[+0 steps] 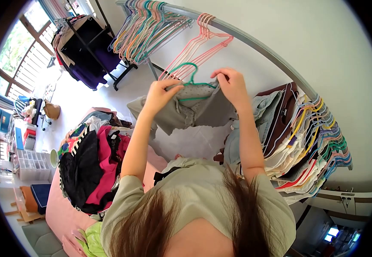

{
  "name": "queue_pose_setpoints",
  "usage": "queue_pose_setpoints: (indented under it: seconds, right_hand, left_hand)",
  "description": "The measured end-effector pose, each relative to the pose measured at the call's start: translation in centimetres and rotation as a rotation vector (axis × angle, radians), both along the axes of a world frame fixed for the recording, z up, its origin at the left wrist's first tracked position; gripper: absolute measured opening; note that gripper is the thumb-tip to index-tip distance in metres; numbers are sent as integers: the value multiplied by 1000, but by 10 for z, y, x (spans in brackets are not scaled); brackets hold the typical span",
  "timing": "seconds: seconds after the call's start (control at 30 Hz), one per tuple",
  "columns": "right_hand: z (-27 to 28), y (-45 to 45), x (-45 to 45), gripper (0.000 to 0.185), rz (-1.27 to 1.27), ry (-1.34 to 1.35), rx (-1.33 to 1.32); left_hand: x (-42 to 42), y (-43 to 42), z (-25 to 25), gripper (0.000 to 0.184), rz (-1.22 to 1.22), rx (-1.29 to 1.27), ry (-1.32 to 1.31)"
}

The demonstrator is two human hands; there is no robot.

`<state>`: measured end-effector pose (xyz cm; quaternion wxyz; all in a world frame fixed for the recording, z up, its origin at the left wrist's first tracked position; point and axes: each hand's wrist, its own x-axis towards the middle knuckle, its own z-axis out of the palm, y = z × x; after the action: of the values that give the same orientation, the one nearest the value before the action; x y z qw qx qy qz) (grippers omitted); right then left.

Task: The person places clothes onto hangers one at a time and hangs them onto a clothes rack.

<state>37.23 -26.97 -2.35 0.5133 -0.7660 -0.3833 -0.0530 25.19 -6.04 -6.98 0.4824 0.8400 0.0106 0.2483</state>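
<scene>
A grey garment (168, 112) with a small dotted pattern near its neckline hangs in front of me on a green hanger (192, 70). The hanger's hook points up and its bar shows through the neck opening. At the garment's left shoulder, my left hand (162, 95) pinches the fabric between thumb and fingers. My right hand (232, 83) grips the opposite shoulder, fingers closed on the cloth. Just behind the green hook hang several pink hangers (203, 40) with nothing on them.
A metal rail (254, 40) curves overhead, with many coloured hangers (147, 32) at left and hung clothes (297, 141) at right. Piled clothes (87, 171) lie on a pink bed (59, 214). A black clothes rack (108, 55) stands farther back.
</scene>
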Motion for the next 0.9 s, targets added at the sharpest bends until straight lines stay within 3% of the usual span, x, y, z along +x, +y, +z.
queue_pose_setpoints:
  seconds: [0.1,0.23,0.43,0.53,0.77,0.87,0.9]
  right_hand:
    - [1,15,-11,13,94,99,133]
    - [3,8,-19,16,127,-102,-187]
    - [-9,4,-2,19,179,-151,-256]
    - [1,3,-6,15,189,-300,-362]
    - [-7,-10,10,16,195,-228,-293]
    - [-4,-17,16,15,197,-175,-259]
    - [-4,-17,19,16,189,-158,-253]
  left_hand:
    - [5,-18,2,21,-30,50,-2]
    - [1,-18,9,22,-12,-82,92]
    - [-1,-9,16,21,-92,-55,93]
    - [-1,-9,13,23,-81,-136,123]
    - [-17,16,22,32,-223,-45,16]
    - [-29,37,28,29,-32,233,316]
    - [-30,43,20,26,25,213,351]
